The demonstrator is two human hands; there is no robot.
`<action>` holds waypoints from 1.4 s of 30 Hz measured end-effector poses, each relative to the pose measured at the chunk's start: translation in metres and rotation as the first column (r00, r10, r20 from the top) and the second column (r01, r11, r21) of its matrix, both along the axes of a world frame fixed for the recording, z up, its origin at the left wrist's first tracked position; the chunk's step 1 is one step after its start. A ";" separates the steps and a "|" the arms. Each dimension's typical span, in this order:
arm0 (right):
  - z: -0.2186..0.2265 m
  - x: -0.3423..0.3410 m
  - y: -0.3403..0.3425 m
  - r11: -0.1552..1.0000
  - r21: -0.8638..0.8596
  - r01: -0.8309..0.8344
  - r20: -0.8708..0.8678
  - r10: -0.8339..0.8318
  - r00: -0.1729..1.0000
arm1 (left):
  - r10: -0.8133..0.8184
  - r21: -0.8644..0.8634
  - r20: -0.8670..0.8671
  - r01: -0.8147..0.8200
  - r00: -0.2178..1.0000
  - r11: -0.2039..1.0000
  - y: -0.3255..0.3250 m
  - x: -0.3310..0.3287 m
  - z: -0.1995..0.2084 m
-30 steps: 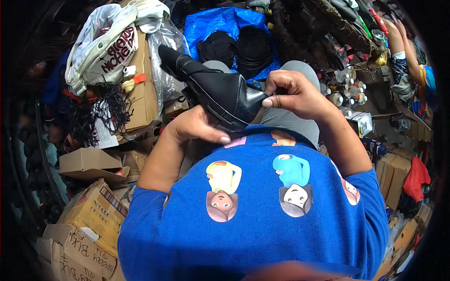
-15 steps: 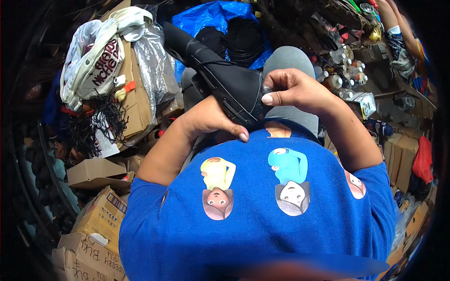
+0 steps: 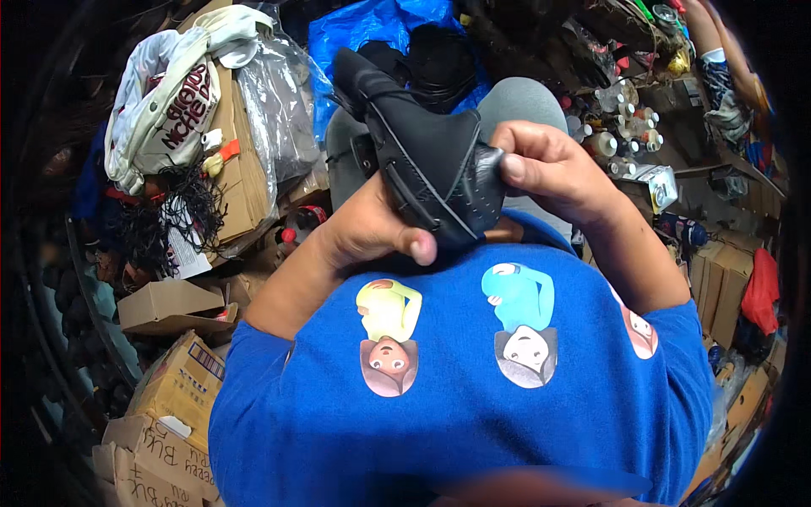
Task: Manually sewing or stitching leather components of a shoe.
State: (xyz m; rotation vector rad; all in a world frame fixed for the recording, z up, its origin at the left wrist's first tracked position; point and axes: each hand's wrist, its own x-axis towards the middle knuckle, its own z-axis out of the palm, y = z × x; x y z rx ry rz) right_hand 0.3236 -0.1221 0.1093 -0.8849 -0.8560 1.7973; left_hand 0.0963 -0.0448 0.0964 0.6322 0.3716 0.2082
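Note:
A black shoe upper [image 3: 431,148] with pale stitched seams and small perforations lies across my lap, tilted toward me. My left hand [image 3: 380,221] supports it from the left and below. The thumb of that hand shows along the near edge, while its other fingers are hidden beneath the upper. At the opposite side, my right hand [image 3: 541,169] pinches a shiny, pointed black flap of the upper between thumb and bent fingers. Past my knees, several round black pieces [image 3: 439,72] rest on a blue plastic sheet [image 3: 338,34].
To the left are a white cloth bag [image 3: 160,101], clear plastic [image 3: 279,118], black laces [image 3: 156,224] and cardboard boxes [image 3: 173,308]. Several bottles [image 3: 621,127] stand at the right, near brown cartons [image 3: 718,279] and a red bag [image 3: 763,291]. Another person's arm [image 3: 714,42] shows at far right.
The shoe upper has turned and come nearer to me, showing more of its perforated part. My right hand has shifted slightly right, drawing the shiny flap outward.

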 end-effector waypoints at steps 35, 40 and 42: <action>0.015 0.006 0.009 0.927 0.357 -0.113 0.327 -0.011 0.945 | -0.049 -0.040 0.222 0.059 0.974 0.997 0.015 0.006 0.018; 0.026 0.017 0.011 0.887 0.411 -0.211 0.568 -0.068 0.820 | -0.053 0.089 0.084 0.045 0.995 0.995 0.021 0.002 0.018; 0.025 0.019 0.015 0.897 0.358 -0.259 0.547 0.023 0.837 | -0.024 0.223 0.047 0.013 0.999 0.975 0.022 0.001 0.016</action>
